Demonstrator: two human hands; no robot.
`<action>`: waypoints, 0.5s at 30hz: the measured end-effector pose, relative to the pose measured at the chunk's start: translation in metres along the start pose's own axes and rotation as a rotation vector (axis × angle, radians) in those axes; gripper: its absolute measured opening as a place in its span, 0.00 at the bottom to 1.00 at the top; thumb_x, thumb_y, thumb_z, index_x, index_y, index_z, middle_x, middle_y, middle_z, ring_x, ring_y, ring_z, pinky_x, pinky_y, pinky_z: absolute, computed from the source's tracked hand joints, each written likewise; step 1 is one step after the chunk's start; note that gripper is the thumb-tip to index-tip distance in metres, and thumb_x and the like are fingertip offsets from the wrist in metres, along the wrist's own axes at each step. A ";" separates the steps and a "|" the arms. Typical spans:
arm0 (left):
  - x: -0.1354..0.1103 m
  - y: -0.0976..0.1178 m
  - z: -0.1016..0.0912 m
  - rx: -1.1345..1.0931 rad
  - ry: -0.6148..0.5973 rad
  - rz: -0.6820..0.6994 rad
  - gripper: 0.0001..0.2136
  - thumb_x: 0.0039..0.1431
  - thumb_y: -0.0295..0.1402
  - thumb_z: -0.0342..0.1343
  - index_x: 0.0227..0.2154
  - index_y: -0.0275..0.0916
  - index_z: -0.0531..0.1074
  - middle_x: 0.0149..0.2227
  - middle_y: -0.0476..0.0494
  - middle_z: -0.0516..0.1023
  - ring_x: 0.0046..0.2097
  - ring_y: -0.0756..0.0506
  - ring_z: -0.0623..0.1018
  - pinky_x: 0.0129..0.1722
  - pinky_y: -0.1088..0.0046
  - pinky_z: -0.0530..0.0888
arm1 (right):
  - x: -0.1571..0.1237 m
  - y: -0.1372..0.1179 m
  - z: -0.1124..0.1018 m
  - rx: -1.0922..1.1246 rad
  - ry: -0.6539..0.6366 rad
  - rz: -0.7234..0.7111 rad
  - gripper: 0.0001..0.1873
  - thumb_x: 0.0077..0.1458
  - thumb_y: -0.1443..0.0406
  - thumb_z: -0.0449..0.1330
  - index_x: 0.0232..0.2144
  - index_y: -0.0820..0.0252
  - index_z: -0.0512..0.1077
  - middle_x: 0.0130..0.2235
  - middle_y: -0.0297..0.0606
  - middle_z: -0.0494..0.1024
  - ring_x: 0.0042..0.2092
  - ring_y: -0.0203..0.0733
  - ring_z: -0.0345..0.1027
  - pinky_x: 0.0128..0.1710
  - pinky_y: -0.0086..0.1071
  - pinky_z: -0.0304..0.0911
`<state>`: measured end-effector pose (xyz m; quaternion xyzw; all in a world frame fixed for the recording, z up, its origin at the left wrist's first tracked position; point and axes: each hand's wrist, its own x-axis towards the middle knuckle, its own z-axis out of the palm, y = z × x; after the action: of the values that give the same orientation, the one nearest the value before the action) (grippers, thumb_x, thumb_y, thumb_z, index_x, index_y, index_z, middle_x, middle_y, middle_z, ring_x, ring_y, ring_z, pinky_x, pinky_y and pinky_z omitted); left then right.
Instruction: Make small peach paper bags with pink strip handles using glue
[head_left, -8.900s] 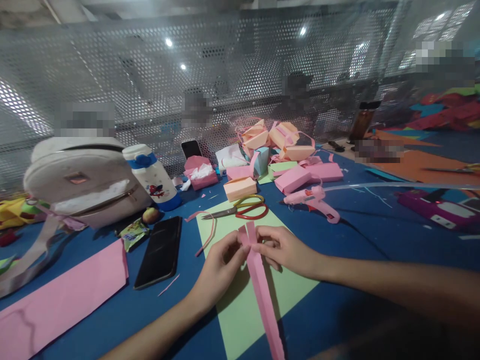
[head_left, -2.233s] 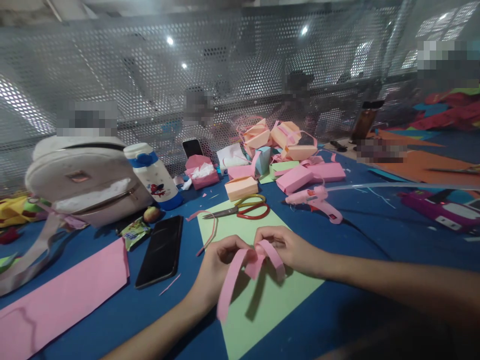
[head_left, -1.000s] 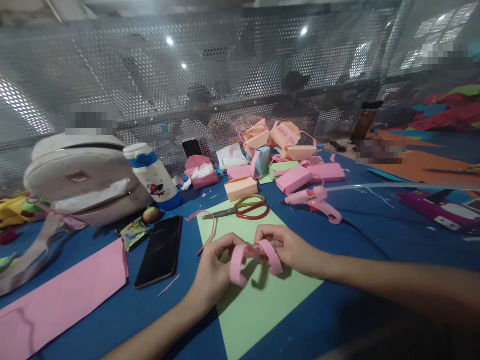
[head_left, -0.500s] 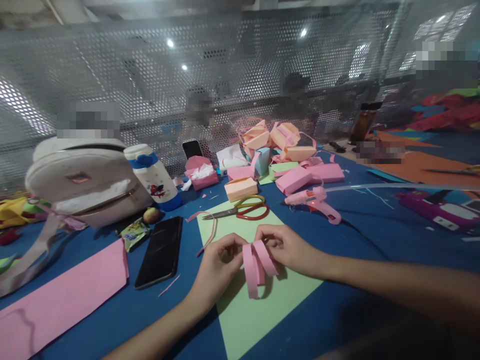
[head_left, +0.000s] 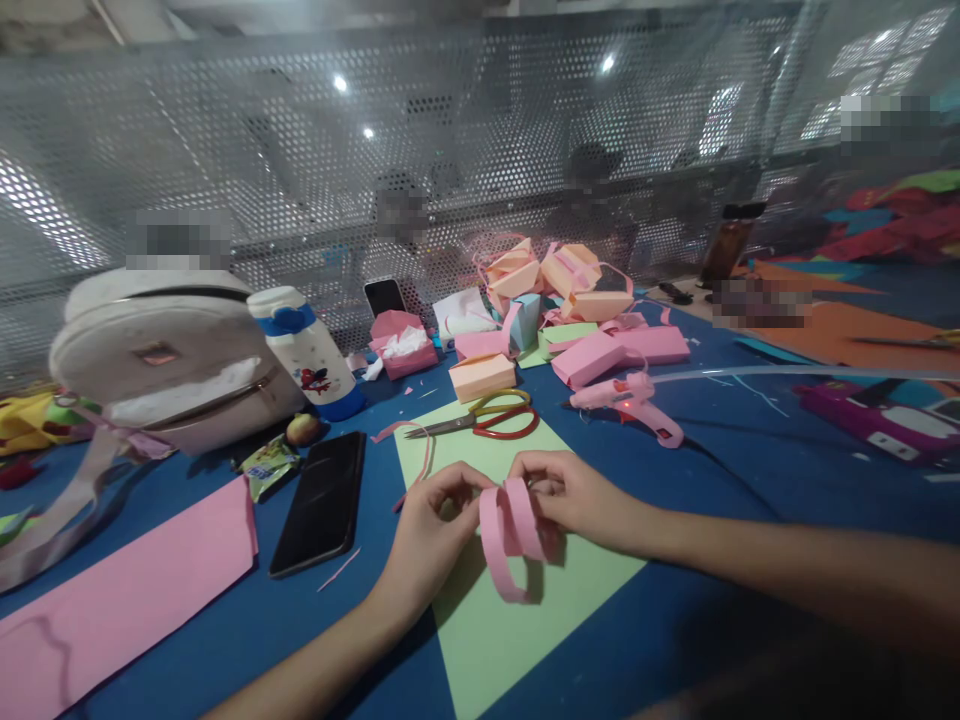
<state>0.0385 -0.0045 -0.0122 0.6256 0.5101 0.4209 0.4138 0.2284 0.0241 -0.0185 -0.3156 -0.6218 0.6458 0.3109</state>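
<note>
Between my two hands a curled pink paper strip [head_left: 495,560] forms loops above a light green sheet [head_left: 510,640]. My left hand [head_left: 442,515] pinches the strip from the left, thumb and fingers closed. From the right, my right hand [head_left: 574,495] grips its other side, with some fingertips hidden behind the loops. Scissors [head_left: 480,418] with one yellow and one red handle lie at the sheet's far edge, beyond my hands. A pink glue gun [head_left: 630,402] rests on the blue table to the right, its small red light showing.
Folded paper boxes [head_left: 592,290] are heaped at the back. On the left stand a white backpack [head_left: 172,350] and a bottle [head_left: 304,350], with a black phone [head_left: 322,505] and pink paper [head_left: 142,590] nearer. A purple device [head_left: 877,420] lies right.
The pink strip's loops have shifted slightly left and turned, and look rounder. Both hands keep hold of it, with only small finger movements.
</note>
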 end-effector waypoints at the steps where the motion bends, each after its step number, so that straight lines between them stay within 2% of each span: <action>1: 0.000 0.000 0.000 0.011 -0.010 -0.005 0.06 0.51 0.34 0.62 0.26 0.36 0.77 0.26 0.46 0.77 0.28 0.48 0.72 0.29 0.76 0.66 | 0.000 0.000 0.000 -0.010 0.004 -0.016 0.06 0.50 0.65 0.62 0.28 0.60 0.68 0.21 0.27 0.69 0.22 0.31 0.62 0.19 0.22 0.56; 6: -0.002 0.001 -0.001 0.063 -0.004 -0.006 0.06 0.50 0.34 0.62 0.24 0.37 0.77 0.24 0.46 0.77 0.28 0.48 0.70 0.29 0.75 0.64 | 0.000 -0.002 -0.001 -0.032 0.019 -0.065 0.08 0.50 0.65 0.64 0.26 0.60 0.68 0.23 0.28 0.69 0.24 0.32 0.63 0.22 0.24 0.58; 11: -0.005 0.005 -0.001 0.083 0.049 0.043 0.06 0.51 0.34 0.63 0.24 0.37 0.78 0.27 0.45 0.78 0.31 0.47 0.70 0.32 0.74 0.65 | 0.000 -0.001 0.000 0.086 0.026 -0.052 0.13 0.47 0.62 0.68 0.25 0.60 0.67 0.22 0.26 0.67 0.22 0.30 0.58 0.21 0.23 0.54; 15: -0.003 0.006 0.001 0.015 0.031 -0.030 0.08 0.47 0.37 0.65 0.26 0.37 0.78 0.26 0.46 0.77 0.28 0.48 0.69 0.28 0.75 0.64 | 0.000 0.004 0.000 0.056 0.041 -0.049 0.11 0.49 0.63 0.67 0.27 0.59 0.67 0.23 0.26 0.68 0.23 0.30 0.60 0.21 0.23 0.55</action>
<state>0.0407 -0.0088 -0.0067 0.6145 0.5289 0.4205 0.4072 0.2285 0.0239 -0.0226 -0.3044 -0.6045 0.6486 0.3482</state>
